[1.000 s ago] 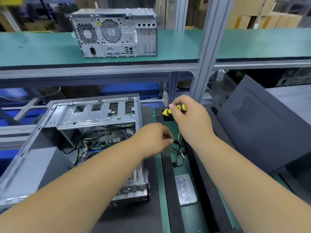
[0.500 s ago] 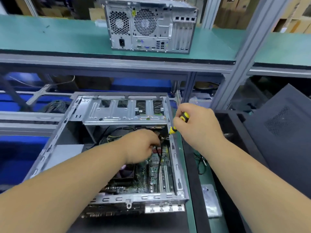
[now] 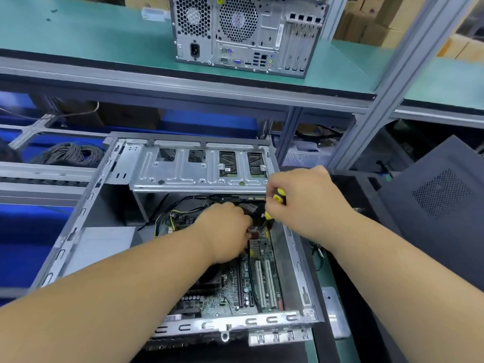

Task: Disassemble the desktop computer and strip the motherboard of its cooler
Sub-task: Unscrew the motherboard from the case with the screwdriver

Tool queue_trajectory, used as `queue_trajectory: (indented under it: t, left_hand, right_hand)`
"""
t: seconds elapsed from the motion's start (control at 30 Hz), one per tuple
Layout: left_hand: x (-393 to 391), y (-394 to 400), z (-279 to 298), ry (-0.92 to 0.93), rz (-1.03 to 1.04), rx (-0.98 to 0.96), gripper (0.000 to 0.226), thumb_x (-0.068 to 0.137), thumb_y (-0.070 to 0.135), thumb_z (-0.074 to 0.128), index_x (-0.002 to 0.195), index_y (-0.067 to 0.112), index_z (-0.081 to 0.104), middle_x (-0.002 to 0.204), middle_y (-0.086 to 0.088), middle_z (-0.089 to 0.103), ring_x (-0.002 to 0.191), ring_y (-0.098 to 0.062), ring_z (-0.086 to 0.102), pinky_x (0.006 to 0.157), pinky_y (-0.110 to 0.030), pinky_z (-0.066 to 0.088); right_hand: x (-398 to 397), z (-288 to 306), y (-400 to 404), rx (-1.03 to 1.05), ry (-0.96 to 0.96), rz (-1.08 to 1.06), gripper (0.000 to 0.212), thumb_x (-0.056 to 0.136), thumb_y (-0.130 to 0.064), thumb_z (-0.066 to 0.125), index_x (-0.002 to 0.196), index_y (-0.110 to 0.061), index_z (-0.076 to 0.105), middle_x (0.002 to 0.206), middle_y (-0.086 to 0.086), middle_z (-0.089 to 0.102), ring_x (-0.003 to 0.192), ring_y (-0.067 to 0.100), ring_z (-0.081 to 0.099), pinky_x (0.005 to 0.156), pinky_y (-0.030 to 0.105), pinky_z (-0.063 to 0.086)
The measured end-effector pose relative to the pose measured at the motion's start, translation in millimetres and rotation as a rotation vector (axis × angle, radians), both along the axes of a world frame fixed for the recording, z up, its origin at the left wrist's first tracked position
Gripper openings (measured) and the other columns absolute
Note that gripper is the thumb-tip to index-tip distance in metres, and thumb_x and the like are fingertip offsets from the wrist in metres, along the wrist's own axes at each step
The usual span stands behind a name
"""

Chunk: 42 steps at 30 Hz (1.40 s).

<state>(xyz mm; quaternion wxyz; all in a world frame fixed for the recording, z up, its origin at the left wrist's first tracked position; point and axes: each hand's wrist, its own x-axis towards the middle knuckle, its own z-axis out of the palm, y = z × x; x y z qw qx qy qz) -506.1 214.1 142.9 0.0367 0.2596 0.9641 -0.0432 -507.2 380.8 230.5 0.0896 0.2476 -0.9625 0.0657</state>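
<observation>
Your right hand [image 3: 301, 203] grips the yellow-and-black screwdriver [image 3: 275, 203], tip hidden. Your left hand [image 3: 225, 229] reaches inside the open grey metal computer case [image 3: 293, 258]; I cannot tell its grip.

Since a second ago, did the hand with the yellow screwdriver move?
Yes. The right hand with the screwdriver went from beside the open case to over its right wall, reaching inside.

The opened grey desktop case [image 3: 183, 176] lies on its side before me, its green motherboard [image 3: 235, 286] flat inside with white slots, the dark cooler [image 3: 209, 280] seated on it.
</observation>
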Motion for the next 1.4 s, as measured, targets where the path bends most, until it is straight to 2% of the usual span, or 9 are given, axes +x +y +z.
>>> queue_trajectory:
  t: [0.07, 0.17, 0.37, 0.53, 0.77, 1.03, 1.13, 1.2, 1.4]
  left_hand:
    - [-2, -2, 3, 0.003, 0.087, 0.01, 0.034, 0.098, 0.041, 0.041, 0.105, 0.018, 0.065, 0.103, -0.006, 0.061, 0.099, -0.03, 0.058, 0.068, -0.034, 0.04]
    - [-1, -6, 4, 0.028, 0.081, -0.062, 0.026, 0.096, 0.033, 0.048, 0.1, 0.016, 0.067, 0.104, -0.006, 0.058, 0.096, -0.029, 0.057, 0.065, -0.034, 0.036]
    - [-4, -8, -7, -0.085, -0.121, -0.083, 0.026, 0.092, 0.014, 0.046, 0.112, 0.012, 0.062, 0.111, -0.01, 0.051, 0.104, -0.033, 0.05, 0.083, -0.042, 0.046]
    - [-8, -11, -18, -0.199, -0.136, -0.01, 0.032, 0.091, 0.015, 0.05, 0.123, 0.013, 0.056, 0.118, -0.01, 0.052, 0.109, -0.032, 0.05, 0.091, -0.045, 0.046]
    - [-9, -11, -20, -0.242, -0.105, 0.003, 0.026, 0.096, 0.021, 0.049, 0.118, 0.018, 0.062, 0.117, -0.007, 0.055, 0.109, -0.03, 0.052, 0.088, -0.042, 0.048]
    - [-9, -11, -19, -0.269, -0.082, 0.034, 0.03, 0.095, 0.02, 0.048, 0.121, 0.019, 0.063, 0.119, -0.007, 0.057, 0.111, -0.029, 0.052, 0.09, -0.043, 0.048]
    - [-9, -11, -18, -0.27, -0.07, 0.042, 0.03, 0.095, 0.019, 0.049, 0.122, 0.019, 0.063, 0.119, -0.006, 0.056, 0.111, -0.029, 0.052, 0.09, -0.043, 0.049]
    - [-8, -10, -19, -0.27, -0.069, 0.038, 0.031, 0.094, 0.019, 0.049, 0.122, 0.019, 0.063, 0.12, -0.006, 0.056, 0.111, -0.029, 0.052, 0.091, -0.042, 0.048]
    - [-8, -11, -16, -0.29, -0.061, 0.038, 0.03, 0.095, 0.02, 0.049, 0.122, 0.02, 0.062, 0.121, -0.006, 0.056, 0.113, -0.029, 0.052, 0.092, -0.042, 0.048]
  right_hand:
    - [-4, -8, -4, 0.165, -0.039, 0.078, 0.013, 0.088, -0.044, 0.053, 0.087, -0.032, 0.06, 0.068, -0.011, 0.048, 0.085, 0.016, 0.048, 0.092, 0.04, 0.029]
    - [-9, -20, -10, 0.384, -0.064, 0.156, 0.017, 0.089, -0.045, 0.057, 0.097, -0.032, 0.063, 0.074, -0.009, 0.047, 0.093, 0.017, 0.045, 0.089, 0.038, 0.021]
    - [-9, -27, -16, 0.601, -0.022, 0.191, 0.012, 0.09, -0.032, 0.058, 0.099, -0.03, 0.065, 0.078, -0.008, 0.056, 0.095, 0.019, 0.048, 0.084, 0.038, 0.022]
    - [-12, -24, -19, 0.689, -0.008, 0.163, 0.012, 0.088, -0.027, 0.054, 0.093, -0.028, 0.066, 0.068, -0.01, 0.046, 0.093, 0.02, 0.047, 0.08, 0.037, 0.019]
    - [-16, -28, -18, 0.695, -0.06, 0.123, 0.014, 0.088, -0.026, 0.055, 0.096, -0.027, 0.068, 0.079, -0.008, 0.058, 0.095, 0.018, 0.049, 0.081, 0.036, 0.019]
    - [-17, -29, -21, 0.718, -0.091, 0.095, 0.013, 0.088, -0.022, 0.057, 0.095, -0.026, 0.068, 0.076, -0.007, 0.055, 0.094, 0.019, 0.049, 0.079, 0.037, 0.016]
    - [-16, -26, -26, 0.801, -0.086, 0.113, 0.012, 0.087, -0.017, 0.054, 0.079, -0.023, 0.061, 0.068, -0.007, 0.046, 0.088, 0.021, 0.048, 0.089, 0.042, 0.022]
    - [-13, -26, -31, 0.907, -0.079, 0.149, 0.023, 0.086, -0.014, 0.049, 0.065, -0.022, 0.048, 0.065, -0.007, 0.044, 0.087, 0.022, 0.045, 0.102, 0.045, 0.022]
    - [-10, -26, -35, 1.13, -0.079, 0.316, 0.033, 0.092, -0.017, 0.049, 0.061, -0.022, 0.04, 0.062, -0.006, 0.039, 0.09, 0.021, 0.035, 0.109, 0.042, 0.018]
